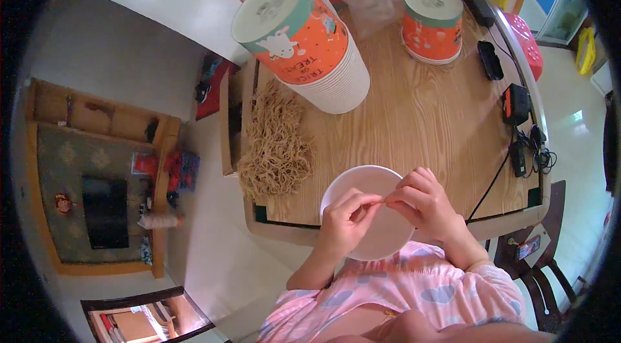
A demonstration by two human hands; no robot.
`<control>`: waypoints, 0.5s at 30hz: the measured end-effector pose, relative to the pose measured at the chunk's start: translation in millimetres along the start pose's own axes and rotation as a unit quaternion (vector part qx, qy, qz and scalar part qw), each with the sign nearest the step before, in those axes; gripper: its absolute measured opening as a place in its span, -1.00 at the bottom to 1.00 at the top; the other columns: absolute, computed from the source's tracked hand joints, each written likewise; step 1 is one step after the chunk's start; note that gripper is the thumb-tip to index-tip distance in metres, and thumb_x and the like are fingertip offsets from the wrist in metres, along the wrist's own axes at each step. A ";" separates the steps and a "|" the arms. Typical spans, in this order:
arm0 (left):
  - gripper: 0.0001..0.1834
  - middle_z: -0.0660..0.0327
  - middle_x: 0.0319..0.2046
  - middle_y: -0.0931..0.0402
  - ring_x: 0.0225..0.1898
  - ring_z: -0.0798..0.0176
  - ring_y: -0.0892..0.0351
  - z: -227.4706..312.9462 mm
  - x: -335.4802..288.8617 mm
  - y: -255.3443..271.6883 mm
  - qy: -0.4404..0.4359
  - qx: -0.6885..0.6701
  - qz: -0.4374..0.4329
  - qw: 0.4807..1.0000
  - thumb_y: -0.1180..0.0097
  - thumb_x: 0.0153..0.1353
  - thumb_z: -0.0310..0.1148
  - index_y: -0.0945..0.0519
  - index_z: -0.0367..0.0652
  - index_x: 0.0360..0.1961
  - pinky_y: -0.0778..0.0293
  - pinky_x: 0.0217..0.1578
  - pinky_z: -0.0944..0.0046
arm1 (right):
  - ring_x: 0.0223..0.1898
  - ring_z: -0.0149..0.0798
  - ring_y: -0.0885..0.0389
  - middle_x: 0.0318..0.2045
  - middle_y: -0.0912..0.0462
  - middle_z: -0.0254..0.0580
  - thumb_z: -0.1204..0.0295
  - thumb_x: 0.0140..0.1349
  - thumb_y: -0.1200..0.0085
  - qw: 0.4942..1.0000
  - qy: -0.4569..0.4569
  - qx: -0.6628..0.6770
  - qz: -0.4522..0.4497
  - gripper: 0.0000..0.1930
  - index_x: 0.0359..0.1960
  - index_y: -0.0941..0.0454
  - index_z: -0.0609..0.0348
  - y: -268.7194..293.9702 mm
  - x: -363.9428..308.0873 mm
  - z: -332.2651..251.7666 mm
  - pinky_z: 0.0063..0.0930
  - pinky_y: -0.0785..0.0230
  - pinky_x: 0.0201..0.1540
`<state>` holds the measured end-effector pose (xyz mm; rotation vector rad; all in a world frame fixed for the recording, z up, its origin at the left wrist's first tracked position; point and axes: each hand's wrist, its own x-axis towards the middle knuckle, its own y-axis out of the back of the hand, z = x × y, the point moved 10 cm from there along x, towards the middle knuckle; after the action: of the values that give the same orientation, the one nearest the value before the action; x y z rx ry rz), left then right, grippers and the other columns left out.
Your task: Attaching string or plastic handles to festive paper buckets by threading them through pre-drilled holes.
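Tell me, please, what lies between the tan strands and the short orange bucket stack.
The head view shows a tall orange paper-bucket stack between the tan strands and the short stack.

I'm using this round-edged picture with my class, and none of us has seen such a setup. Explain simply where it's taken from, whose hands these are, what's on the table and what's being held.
There is no robot here. A camera on a person's head looks down, and its fisheye lens bends straight edges. The left hand and right hand are the wearer's own, bare, entering from below.

On the wood-grained table stand a tall stack of orange-and-green tubs and a shorter stack. A heap of tan strands lies left; a tangled black cable lies right.

Both hands pinch, fingertips together, above a white bowl at the near edge. Anything between the fingertips is too small to identify.
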<state>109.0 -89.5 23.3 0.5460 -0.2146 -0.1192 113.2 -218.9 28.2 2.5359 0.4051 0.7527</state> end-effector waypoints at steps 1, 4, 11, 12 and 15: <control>-0.85 0.26 -0.53 -0.47 -0.61 0.44 -0.38 0.9 -0.6 0.1 -0.001 0.004 -0.003 1.000 -0.20 0.00 -0.58 -0.60 -0.20 -0.35 -0.30 -0.62 0.46 | -0.39 -0.21 -0.39 -0.47 -0.44 -0.31 0.48 -0.04 -0.19 1.000 -0.003 0.000 0.005 -0.85 -0.38 -0.55 0.10 1.1 0.2 -0.3 -0.37 -0.21 -0.29; -0.84 0.26 -0.54 -0.45 -0.60 0.43 -0.40 2.7 -3.0 0.5 -0.025 -0.007 0.000 1.000 -0.21 -0.02 -0.60 -0.62 -0.19 -0.35 -0.32 -0.61 0.45 | -0.38 -0.17 -0.37 -0.47 -0.42 -0.27 0.49 -0.01 -0.14 1.000 0.004 -0.001 0.010 -0.91 -0.45 -0.50 0.14 -0.7 0.3 -1.8 -0.34 -0.19 -0.28; -0.84 0.24 -0.53 -0.45 -0.58 0.36 -0.45 8.8 1.2 -0.7 -0.023 -0.013 -0.008 1.000 -0.22 -0.03 -0.58 -0.62 -0.17 -0.37 -0.38 -0.58 0.40 | -0.36 -0.13 -0.34 -0.45 -0.38 -0.21 0.41 0.05 -0.11 0.999 -0.005 -0.032 -0.028 -0.88 -0.44 -0.43 0.13 -8.8 2.8 0.9 -0.29 -0.15 -0.30; -0.86 0.24 -0.53 -0.45 -0.57 0.34 -0.46 5.9 3.8 -0.8 -0.004 0.013 -0.015 1.000 -0.21 -0.03 -0.56 -0.62 -0.17 -0.38 -0.39 -0.57 0.38 | -0.34 -0.11 -0.35 -0.43 -0.38 -0.19 0.42 0.05 -0.11 0.999 -0.039 -0.015 0.006 -0.86 -0.41 -0.42 0.15 -1.4 3.2 11.5 -0.27 -0.18 -0.27; -0.90 0.23 -0.51 -0.45 -0.57 0.31 -0.46 -5.0 12.6 -3.9 0.010 0.060 -0.032 0.998 -0.20 -0.01 -0.52 -0.60 -0.17 -0.40 -0.40 -0.55 0.36 | -0.34 -0.09 -0.43 -0.43 -0.42 -0.15 0.45 0.08 -0.10 0.993 -0.101 0.028 0.057 -0.79 -0.27 -0.37 0.19 10.3 4.9 29.3 -0.25 -0.30 -0.30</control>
<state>122.3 -92.4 19.2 0.6734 -0.1856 -0.1629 135.5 -235.8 13.8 2.6747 0.2191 0.5241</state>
